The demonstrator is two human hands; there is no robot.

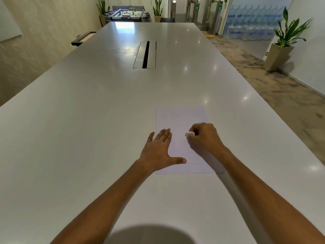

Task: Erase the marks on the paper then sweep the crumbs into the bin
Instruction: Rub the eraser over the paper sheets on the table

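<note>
A white sheet of paper (pixel 182 118) lies flat on the long white table (pixel 88 120), with faint pencil marks near its far end. My left hand (pixel 159 149) rests flat on the sheet's left edge, fingers spread, thumb stretched across the lower part of the sheet. My right hand (pixel 204 136) is closed around a small white eraser (pixel 190 134), whose end touches the middle of the paper. A tiny dark speck sits on the sheet between my hands. No bin is in view.
A metal cable hatch (pixel 145 54) is set into the table's middle, farther away. Carpeted floor runs along the table's right edge, with a potted plant (pixel 281 48) by the wall. A dark side stand (pixel 82 38) is at the far left.
</note>
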